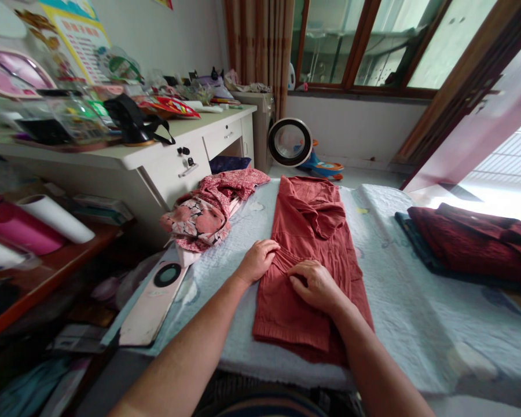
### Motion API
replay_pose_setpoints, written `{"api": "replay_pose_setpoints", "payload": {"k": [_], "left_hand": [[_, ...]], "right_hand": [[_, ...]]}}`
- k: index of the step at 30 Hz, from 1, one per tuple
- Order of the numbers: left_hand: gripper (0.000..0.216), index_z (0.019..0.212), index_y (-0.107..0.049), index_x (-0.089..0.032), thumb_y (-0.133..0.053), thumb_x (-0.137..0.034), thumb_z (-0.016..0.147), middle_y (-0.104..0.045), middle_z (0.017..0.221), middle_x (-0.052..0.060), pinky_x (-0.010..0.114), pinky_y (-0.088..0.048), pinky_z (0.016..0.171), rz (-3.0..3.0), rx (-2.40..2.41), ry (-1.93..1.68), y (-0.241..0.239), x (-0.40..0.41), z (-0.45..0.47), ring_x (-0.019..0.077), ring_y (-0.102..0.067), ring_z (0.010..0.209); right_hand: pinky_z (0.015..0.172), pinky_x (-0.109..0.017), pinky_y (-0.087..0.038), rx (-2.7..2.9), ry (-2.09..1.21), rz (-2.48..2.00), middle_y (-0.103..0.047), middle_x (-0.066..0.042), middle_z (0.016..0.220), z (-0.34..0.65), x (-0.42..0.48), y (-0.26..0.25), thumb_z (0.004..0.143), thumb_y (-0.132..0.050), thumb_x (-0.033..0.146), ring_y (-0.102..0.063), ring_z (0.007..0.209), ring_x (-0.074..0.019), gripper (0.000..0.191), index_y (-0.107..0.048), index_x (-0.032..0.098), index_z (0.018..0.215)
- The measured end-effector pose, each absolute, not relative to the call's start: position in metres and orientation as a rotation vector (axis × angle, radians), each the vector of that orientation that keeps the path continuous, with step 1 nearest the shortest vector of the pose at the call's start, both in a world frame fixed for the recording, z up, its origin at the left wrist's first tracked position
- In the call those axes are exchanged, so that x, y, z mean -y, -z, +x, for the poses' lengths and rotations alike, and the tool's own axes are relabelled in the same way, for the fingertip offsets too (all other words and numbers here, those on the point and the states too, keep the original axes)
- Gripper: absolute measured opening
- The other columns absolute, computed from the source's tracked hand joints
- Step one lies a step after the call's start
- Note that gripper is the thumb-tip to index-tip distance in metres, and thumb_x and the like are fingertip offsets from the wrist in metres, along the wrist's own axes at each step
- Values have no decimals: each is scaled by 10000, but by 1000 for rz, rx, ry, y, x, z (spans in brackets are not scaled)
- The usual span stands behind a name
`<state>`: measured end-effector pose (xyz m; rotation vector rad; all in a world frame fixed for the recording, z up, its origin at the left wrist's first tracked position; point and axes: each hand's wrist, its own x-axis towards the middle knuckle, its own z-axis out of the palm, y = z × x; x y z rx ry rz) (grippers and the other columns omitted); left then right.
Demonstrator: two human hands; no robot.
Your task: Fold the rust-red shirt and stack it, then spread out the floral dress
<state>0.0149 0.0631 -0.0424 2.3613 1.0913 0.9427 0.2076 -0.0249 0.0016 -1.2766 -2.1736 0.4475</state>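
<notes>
A rust-red garment lies lengthwise on the light blue quilted bed cover, folded into a long strip. Its far end is bunched and wrinkled, while a hemmed part lies flat across the near end. At the left edge of the cloth, my left hand has its fingers bent together over a fold. Palm down on the middle of the garment rests my right hand, thumb apart from the loosely bent fingers. Gathers in the fabric run between the two hands.
A patterned pink garment is heaped at the left edge, beside a pale board-like object with a dark round mark. Folded dark red clothes lie at right. A cluttered white desk stands left; an open washer door is beyond the bed.
</notes>
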Motion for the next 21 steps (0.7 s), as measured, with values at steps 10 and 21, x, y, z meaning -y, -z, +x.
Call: {"api": "replay_pose_setpoints", "payload": {"k": [10,21], "left_hand": [[284,1033,-706,-196,-550,-52,845,-707,1127,48,370,-486,1018,2348,-1093,-948,42,-63,15,185,-632,1087],[270,1031,-705,-175,-550,-48,850,-707,1131,58,375,-481,1029,2345,-1088,-941,42,-64,15,186,-628,1095]], "right_hand": [[757,-291,-450,2150,-427,-1268,-701,-30,753,210,24,0,834,-560,128,-632,724,-165,147,-671,187,758],[769,-307,-432,2111,-426,-1266,-676,-27,757,211,24,0,841,-548,120,-599,748,-172,137,-629,190,755]]}}
